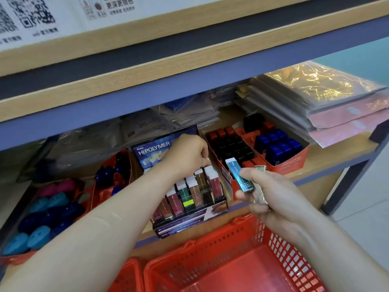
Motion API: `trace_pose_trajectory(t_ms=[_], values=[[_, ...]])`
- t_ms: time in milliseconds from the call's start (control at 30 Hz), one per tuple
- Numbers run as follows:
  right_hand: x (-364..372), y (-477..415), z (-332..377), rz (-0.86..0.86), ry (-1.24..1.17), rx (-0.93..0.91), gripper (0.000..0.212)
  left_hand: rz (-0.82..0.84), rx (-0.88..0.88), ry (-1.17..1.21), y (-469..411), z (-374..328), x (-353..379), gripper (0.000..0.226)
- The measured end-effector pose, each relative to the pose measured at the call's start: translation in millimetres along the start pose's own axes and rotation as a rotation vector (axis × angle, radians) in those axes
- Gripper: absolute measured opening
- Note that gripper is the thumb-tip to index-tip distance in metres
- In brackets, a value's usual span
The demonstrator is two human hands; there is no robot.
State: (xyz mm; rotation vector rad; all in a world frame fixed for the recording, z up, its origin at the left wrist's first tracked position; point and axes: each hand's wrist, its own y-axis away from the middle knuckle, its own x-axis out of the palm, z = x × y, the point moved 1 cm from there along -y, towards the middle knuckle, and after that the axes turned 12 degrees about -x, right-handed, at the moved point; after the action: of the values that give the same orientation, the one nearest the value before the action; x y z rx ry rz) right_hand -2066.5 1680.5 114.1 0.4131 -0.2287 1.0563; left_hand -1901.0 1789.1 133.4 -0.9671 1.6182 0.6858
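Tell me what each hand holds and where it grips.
The right hand holds a blue eraser and a gold one behind it by their lower ends. The left hand pinches the top of a rear eraser in the display box.

The wooden shelf (332, 158) bears an eraser display (181, 226), red trays (292, 165) and stacked packets (315, 91).

red basket (210, 245), blue blocks (277, 144) (in red tray (294, 164)), stacked foil packets (315, 85)

I see the left hand (187, 152) curled into the eraser box (181, 225). The right hand (271, 194) holds a blue eraser (239, 175) near the red basket (210, 245).
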Motion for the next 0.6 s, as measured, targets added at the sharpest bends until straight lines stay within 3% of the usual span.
trace_pose_trajectory(t_ms=[167,333,433,533,600], values=[[-1.0,-1.2,-2.6,0.062,0.003,-0.007,0.012,0.024,-0.028,0.058,0.8,4.5,-0.3,0.013],[-3.7,-5.0,-9.0,0.101,0.037,-0.034,0.005,0.021,-0.142,0.362,20.1,4.0,-15.4,0.022],[-2.8,-7.7,-12.8,0.131,0.075,-0.061,0.010,0.202,-0.184,0.719,39.0,-2.9,-24.1,0.021],[-1.4,-9.2,-15.9,0.151,0.112,-0.098,0.010,0.365,-0.134,0.754,51.2,-10.6,-25.9,0.015],[-0.1,-9.2,-16.6,0.152,0.111,-0.106,0.012,0.371,-0.124,0.785,54.7,-14.0,-26.4,0.013]])
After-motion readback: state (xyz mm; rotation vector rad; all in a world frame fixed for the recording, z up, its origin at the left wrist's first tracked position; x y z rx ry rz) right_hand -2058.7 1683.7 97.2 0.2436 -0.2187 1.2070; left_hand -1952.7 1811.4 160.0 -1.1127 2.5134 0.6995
